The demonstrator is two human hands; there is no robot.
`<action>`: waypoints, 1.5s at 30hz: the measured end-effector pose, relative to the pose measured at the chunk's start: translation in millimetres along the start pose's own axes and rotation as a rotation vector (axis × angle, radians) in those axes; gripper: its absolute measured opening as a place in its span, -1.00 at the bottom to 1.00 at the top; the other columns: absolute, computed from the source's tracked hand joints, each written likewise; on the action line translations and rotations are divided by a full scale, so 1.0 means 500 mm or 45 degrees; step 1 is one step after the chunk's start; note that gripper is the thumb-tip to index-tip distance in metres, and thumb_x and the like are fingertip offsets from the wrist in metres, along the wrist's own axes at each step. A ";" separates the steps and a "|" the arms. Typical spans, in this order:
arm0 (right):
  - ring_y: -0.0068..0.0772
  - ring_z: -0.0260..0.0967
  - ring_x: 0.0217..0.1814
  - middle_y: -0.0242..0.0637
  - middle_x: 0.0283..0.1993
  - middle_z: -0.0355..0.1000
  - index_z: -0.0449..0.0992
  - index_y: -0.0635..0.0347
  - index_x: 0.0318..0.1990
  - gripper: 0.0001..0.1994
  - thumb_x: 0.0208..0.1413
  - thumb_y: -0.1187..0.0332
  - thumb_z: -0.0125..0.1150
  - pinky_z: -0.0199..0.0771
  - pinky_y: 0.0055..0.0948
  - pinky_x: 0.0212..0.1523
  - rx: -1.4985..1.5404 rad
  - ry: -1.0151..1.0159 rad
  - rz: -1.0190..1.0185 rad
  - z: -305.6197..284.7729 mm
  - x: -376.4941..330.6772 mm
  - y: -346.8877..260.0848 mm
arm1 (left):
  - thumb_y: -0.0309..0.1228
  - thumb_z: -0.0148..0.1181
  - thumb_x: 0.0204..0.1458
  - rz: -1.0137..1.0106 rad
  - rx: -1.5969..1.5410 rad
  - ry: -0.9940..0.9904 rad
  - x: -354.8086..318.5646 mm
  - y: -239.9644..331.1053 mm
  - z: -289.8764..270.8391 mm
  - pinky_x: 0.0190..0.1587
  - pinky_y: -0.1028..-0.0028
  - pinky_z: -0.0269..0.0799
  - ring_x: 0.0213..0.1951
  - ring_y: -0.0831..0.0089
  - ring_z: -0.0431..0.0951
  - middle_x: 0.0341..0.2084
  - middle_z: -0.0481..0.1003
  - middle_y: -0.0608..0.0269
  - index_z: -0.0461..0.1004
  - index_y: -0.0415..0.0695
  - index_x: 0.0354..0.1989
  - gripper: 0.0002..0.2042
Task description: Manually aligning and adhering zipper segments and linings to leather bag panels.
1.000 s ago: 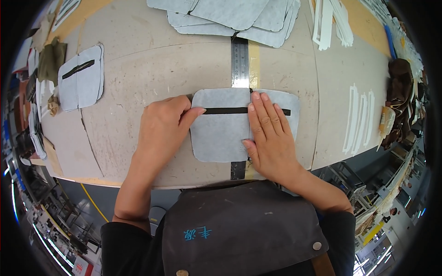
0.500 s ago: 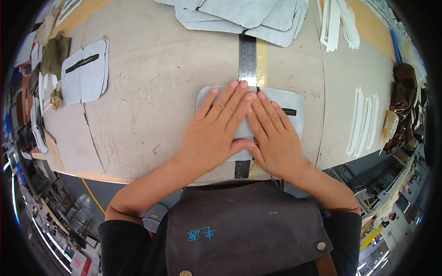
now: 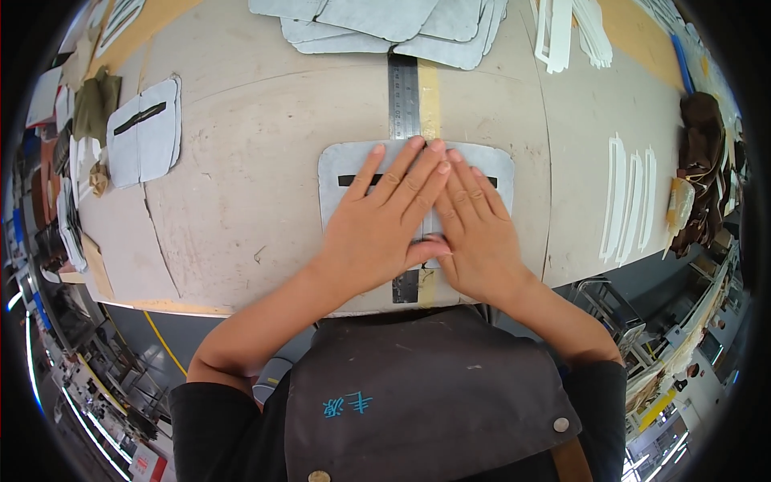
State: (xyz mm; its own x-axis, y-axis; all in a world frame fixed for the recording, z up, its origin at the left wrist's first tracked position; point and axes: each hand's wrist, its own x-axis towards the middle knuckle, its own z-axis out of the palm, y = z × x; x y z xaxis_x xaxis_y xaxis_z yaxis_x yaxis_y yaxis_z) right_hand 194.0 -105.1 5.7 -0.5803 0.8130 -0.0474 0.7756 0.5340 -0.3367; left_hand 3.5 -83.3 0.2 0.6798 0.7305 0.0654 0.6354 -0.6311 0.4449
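Both hands (image 3: 371, 229) (image 3: 483, 241), fingers (image 3: 395, 177) flat on pale panel (image 3: 337, 161)

L fingers (image 3: 401, 167), R fingers (image 3: 460, 183) flat on lt-gry panel (image 3: 332, 210), ruler (image 3: 404, 96) beyond

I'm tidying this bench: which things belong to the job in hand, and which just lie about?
Seemingly in the job:
- panel, under left hand and right hand
- its black strip
- ruler, at its far edge
- stacked panels, similar

Apparently lying about:
- olive cloth
- brown bundle
- white frames, untouched, use unclear
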 end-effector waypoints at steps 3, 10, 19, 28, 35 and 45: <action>0.04 -0.14 0.55 0.12 0.46 -0.03 0.13 0.49 0.32 -0.24 0.10 0.10 0.17 -0.15 -0.09 0.49 0.000 0.074 0.123 -0.011 -0.021 0.020 | 0.18 0.09 0.00 -0.057 0.061 -0.022 -0.007 -0.004 -0.002 0.42 -0.03 -0.22 0.45 0.05 -0.03 0.40 0.05 -0.05 0.20 -0.26 0.32 -0.15; 0.04 -0.18 0.56 0.13 0.48 -0.06 0.06 0.48 0.35 -0.12 0.03 0.01 0.26 -0.16 -0.08 0.49 -0.004 0.125 0.155 -0.017 -0.056 0.049 | 0.20 0.23 -0.11 -0.121 0.184 -0.017 -0.029 -0.006 -0.008 0.41 -0.05 -0.24 0.45 -0.04 -0.07 0.41 0.02 -0.11 0.22 -0.24 0.31 -0.09; 0.07 -0.22 0.57 0.11 0.50 -0.10 -0.01 0.46 0.39 -0.14 0.10 0.06 0.23 -0.24 -0.03 0.49 -0.102 0.146 0.326 -0.032 -0.132 0.070 | 0.03 0.34 -0.09 -0.296 0.236 -0.003 -0.095 -0.042 -0.047 0.42 0.05 -0.15 0.44 -0.09 -0.07 0.40 -0.03 -0.24 0.05 -0.34 0.36 -0.04; 0.12 -0.21 0.56 0.08 0.49 -0.08 0.09 0.47 0.35 -0.35 0.16 0.35 0.15 -0.16 0.01 0.46 0.186 0.324 0.293 -0.049 -0.158 0.058 | -0.39 0.32 0.00 -0.122 0.110 0.159 -0.004 0.011 -0.058 0.30 0.09 0.17 0.33 -0.07 0.16 0.32 0.15 -0.16 0.20 -0.32 0.28 -0.34; 0.05 -0.15 0.55 0.02 0.47 -0.01 0.21 0.44 0.28 -0.42 0.13 0.38 0.18 -0.02 -0.07 0.44 0.313 0.289 0.055 -0.039 -0.042 0.020 | -0.49 0.35 -0.01 -0.478 0.115 0.322 -0.014 -0.070 -0.076 -0.02 0.34 0.43 -0.01 0.17 0.44 0.03 0.39 0.01 0.39 -0.28 0.12 -0.52; -0.13 -0.20 0.57 -0.05 0.49 -0.03 0.19 0.42 0.31 -0.35 0.19 0.12 0.09 -0.21 -0.17 0.51 0.019 0.128 0.019 0.015 0.016 -0.014 | -0.45 0.37 0.01 -0.824 -0.308 0.244 -0.009 -0.081 -0.111 -0.52 0.56 0.30 -0.58 0.59 0.33 -0.60 0.40 0.32 0.50 -0.30 -0.24 -0.78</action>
State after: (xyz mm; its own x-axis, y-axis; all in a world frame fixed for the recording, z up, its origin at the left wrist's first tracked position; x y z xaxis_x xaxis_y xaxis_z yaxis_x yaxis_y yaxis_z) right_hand 182.1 -103.9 0.6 -0.5405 0.8403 0.0421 0.7794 0.5189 -0.3510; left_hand -45.8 -46.5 31.5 0.1034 0.9858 -0.1325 0.7753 0.0036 0.6316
